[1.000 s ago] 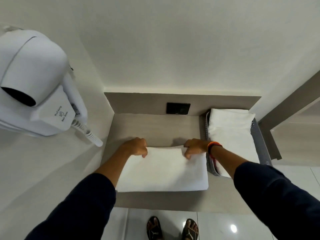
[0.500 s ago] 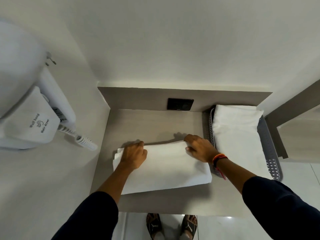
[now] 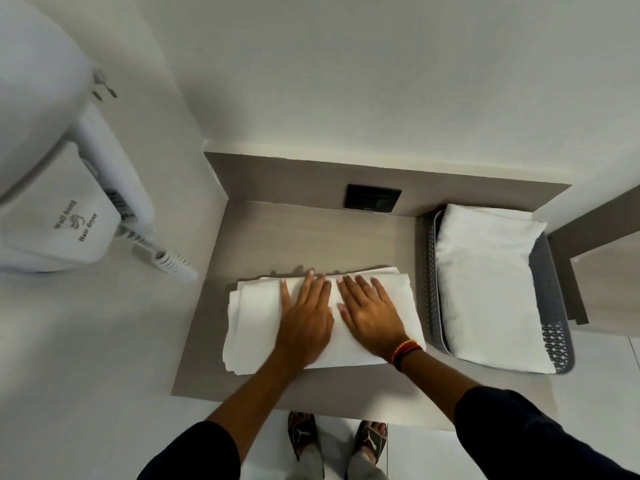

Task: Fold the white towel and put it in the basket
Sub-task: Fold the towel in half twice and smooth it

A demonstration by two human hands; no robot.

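Towel (image 3: 256, 327), white and folded into a thick rectangle, lies on the grey counter (image 3: 298, 237) straight ahead of the person, its right edge just beside the basket (image 3: 426, 278). Nearest the camera, two dark sleeves reach forward over sandalled feet on the floor. Both palms are now pressed flat on top of the fold: the left hand (image 3: 304, 317) and right hand (image 3: 372, 315) lie side by side with fingers stretched out and spread, gripping nothing. Half a second ago the fingers were curled at the far edge, bringing the layer over; that edge has since been laid down and the hands have slid to the middle, so I judge the fold made and being smoothed. The layers at the left end sit slightly uneven. What is left is probably to lift the bundle and carry it right. The basket already holds another folded white towel (image 3: 485, 289), filling most of it, so the new one would likely go on top. Farther back, a black wall socket (image 3: 373, 198); a hair dryer (image 3: 59, 209) hangs at the left.
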